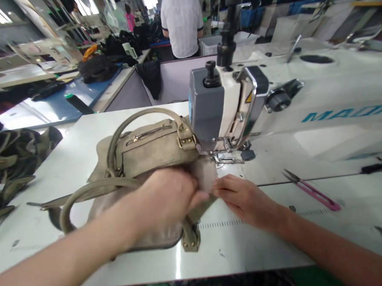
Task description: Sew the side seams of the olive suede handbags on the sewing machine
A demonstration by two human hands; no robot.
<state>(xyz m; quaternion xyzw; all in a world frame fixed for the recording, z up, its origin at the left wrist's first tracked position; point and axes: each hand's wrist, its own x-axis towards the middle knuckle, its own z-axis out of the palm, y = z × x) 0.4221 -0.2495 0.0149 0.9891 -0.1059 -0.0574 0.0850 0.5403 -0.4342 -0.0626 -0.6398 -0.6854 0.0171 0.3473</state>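
1. I am watching the khaki suede handbag point(153, 149), which is lying on its side at the centre of the frame, its pale flap end pointing at the machine's needle area.
2. The left hand point(170, 195) is curling shut over that flap end, seemingly bunching the material to keep it from sliding.
3. The right hand point(245, 200) is lying low, fingers pressed together and stretched out, tips touching the flap; I cannot tell whether the thumb is pinching beneath.
4. The white industrial sewing machine point(227, 102) is standing just beyond, its metal presser foot point(225, 158) near the flap.
5. The glossy white worktable point(81, 136) is bearing everything.
6. Pink-handled thread snips point(312, 192) are lying at right, likely within reach.
7. Olive fabric pieces point(6, 165) are piling up at left.
8. A person in a white shirt point(181, 24) is standing at top centre.
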